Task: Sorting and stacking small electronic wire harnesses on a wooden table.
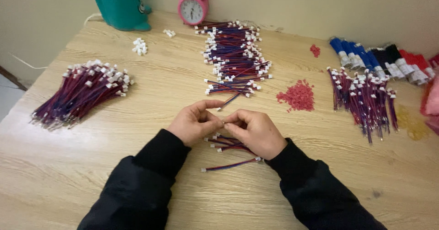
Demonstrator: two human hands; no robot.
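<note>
Hands meet in the middle of the pale wooden table [91, 175]: I see my left hand [194, 122] and my right hand [256, 131] both pinching one thin red-and-blue wire with a small white plug [227, 102], held just above a little heap of the same wires [228, 144]. I think it goes best with soft, steady fingertips close to the wire's tip, so the bendy wire does not slip. Nearby lie a big pile of plugged wires [235, 58], tiny red plastic bits [297, 96] and a round pink clock [192, 8].
</note>
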